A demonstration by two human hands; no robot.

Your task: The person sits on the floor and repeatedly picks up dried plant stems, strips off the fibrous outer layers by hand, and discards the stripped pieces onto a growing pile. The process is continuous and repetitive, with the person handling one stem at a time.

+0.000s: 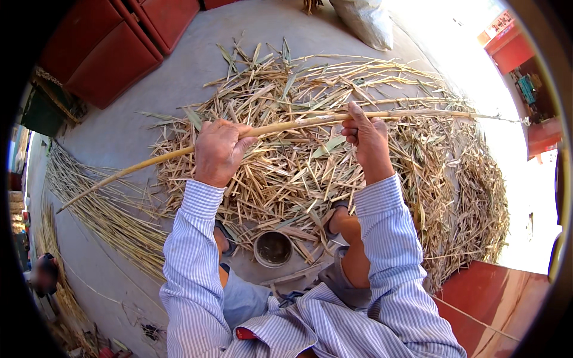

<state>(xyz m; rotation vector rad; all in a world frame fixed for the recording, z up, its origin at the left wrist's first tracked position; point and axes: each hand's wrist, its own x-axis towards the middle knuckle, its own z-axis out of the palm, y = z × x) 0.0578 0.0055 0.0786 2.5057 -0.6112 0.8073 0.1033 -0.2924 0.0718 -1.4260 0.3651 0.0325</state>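
Observation:
A long yellowish reed stalk [292, 124] stretches across the view, tilted from lower left to upper right. My left hand [218, 151] is wrapped around it left of the middle. Farther right, my right hand [366, 137] pinches the same stalk between thumb and fingers. The stalk's thin tip reaches past the right edge of the heap. Beneath both hands lies a wide heap of dry husks and leaf strips [268, 185], pale yellow with some green pieces.
A bundle of thin stalks [113, 209] lies on the floor at the left. Between my feet stands a small round bowl [273, 249]. Red seats [107, 59] are at the upper left, a pale sack [367, 24] at the top. A red panel [471, 304] lies at lower right.

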